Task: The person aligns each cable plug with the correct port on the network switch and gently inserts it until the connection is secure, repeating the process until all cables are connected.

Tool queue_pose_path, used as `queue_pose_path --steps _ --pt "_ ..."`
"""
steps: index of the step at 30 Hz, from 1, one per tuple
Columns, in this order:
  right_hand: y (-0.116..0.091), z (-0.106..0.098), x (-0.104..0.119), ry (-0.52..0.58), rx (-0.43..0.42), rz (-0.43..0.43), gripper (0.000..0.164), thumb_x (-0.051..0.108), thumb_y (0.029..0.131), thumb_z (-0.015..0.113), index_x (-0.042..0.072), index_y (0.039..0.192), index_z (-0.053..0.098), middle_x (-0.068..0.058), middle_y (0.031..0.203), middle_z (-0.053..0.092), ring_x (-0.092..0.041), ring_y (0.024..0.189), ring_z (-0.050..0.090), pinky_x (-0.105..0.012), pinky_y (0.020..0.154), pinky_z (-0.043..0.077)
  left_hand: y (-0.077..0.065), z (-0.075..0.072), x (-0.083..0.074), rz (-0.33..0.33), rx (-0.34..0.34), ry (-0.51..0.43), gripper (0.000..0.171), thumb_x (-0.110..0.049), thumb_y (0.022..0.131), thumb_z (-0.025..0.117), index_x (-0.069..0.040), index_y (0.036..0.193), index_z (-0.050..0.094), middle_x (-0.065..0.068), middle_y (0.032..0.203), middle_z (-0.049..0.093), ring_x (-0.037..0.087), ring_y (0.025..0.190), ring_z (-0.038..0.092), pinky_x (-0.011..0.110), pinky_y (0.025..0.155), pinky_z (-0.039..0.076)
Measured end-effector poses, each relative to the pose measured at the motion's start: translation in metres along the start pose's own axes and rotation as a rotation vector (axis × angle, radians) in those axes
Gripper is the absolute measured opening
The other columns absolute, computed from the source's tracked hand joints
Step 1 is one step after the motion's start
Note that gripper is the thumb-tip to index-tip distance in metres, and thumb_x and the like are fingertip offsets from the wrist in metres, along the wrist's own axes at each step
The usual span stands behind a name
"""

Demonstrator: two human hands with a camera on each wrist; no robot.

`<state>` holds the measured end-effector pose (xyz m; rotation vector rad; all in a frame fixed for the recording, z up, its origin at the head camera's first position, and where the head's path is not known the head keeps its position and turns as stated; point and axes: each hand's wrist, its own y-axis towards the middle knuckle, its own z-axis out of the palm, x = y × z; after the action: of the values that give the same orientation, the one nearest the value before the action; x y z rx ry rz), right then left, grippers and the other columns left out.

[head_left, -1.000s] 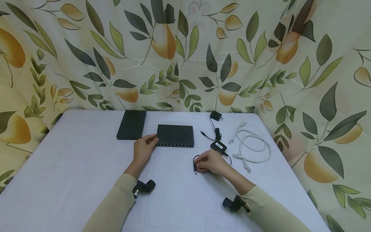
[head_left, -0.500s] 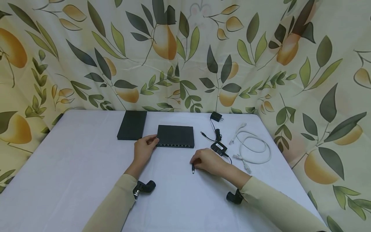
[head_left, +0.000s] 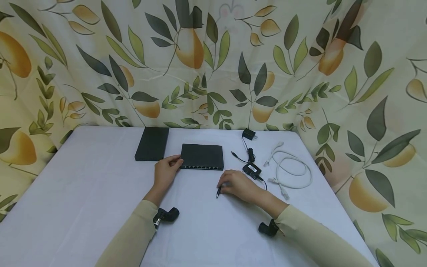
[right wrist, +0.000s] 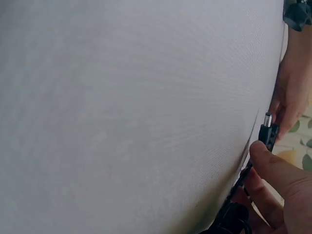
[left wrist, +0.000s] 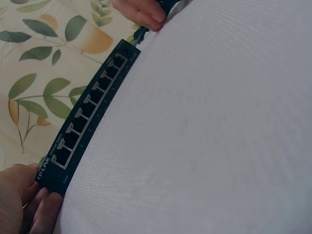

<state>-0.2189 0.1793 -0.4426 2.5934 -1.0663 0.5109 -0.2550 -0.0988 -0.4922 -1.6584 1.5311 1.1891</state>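
A black Ethernet switch (head_left: 201, 155) lies flat on the white cloth, its row of ports facing the person. My left hand (head_left: 166, 171) holds its left end between thumb and fingers; the left wrist view shows the thumb (left wrist: 22, 178) near the printed lettering. To the right and nearer the person, my right hand (head_left: 241, 184) pinches a black barrel power plug (head_left: 218, 193). Its metal tip (right wrist: 267, 120) sticks out past the fingertips. From that hand a thin cord runs back to a small black adapter box (head_left: 252, 170), partly hidden by the hand.
Another flat black box (head_left: 152, 144) lies left of the switch. Farther back right is a wall-plug power adapter (head_left: 248, 133) with a bundled cord (head_left: 251, 154). Coiled white network cables (head_left: 293, 168) lie at the right. A patterned curtain (head_left: 213, 74) hangs behind the table.
My right hand has moved a little left with the plug, whose tip has turned to point down and left. The left hand and the switch have stayed in place.
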Motion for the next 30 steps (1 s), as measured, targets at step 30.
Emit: queue_pose_path --steps 30 --pt "0.0103 -0.0007 -0.0065 0.044 -0.046 0.237 0.008 0.015 0.086 0.076 0.012 0.093 0.076 0.006 0.081 0.066 -0.004 0.07 0.054 -0.022 0.064 0.046 -0.0012 -0.0004 -0.0008 0.014 -0.007 0.024 0.028 -0.022 0.094 0.069 -0.006 0.116 0.072 0.011 0.099 0.075 0.02 0.083 0.069 0.019 0.066 0.052"
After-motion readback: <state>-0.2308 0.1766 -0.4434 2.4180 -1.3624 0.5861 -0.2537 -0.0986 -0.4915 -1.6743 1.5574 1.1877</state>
